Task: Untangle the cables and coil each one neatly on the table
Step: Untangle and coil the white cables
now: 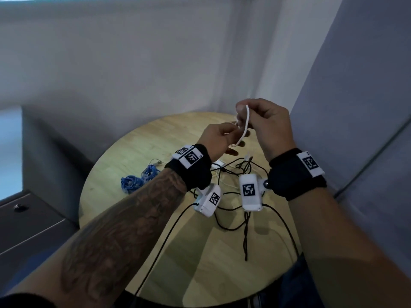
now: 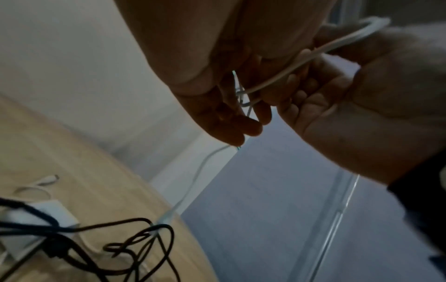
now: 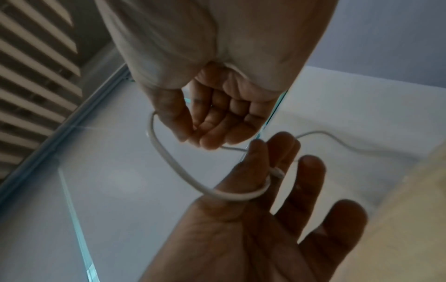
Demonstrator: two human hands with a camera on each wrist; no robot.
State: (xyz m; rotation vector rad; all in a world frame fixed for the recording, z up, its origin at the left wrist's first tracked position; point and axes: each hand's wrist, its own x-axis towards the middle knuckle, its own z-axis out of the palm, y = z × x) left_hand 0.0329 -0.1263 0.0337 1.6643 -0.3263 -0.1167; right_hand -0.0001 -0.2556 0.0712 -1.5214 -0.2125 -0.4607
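Both hands are raised above a round wooden table (image 1: pixel 138 147). Between them hangs a small loop of white cable (image 1: pixel 246 121) (image 3: pixel 169 158) (image 2: pixel 311 55). My right hand (image 1: pixel 266 121) (image 3: pixel 217 122) pinches the top of the loop with its fingers curled. My left hand (image 1: pixel 214 138) (image 3: pixel 241 238) holds the lower end, where the cable runs round one finger; its other fingers are straight and spread. A thinner tail of the white cable drops to the table. Tangled black cables (image 1: pixel 245 238) (image 2: pixel 115 248) lie on the table under my wrists.
A bunched blue cable (image 1: pixel 132 183) lies at the table's left. A white charger block (image 1: pixel 217 164) (image 2: pixel 48 211) sits among the black cables. A grey cabinet (image 1: pixel 33 218) stands to the left, and walls close in behind and on the right.
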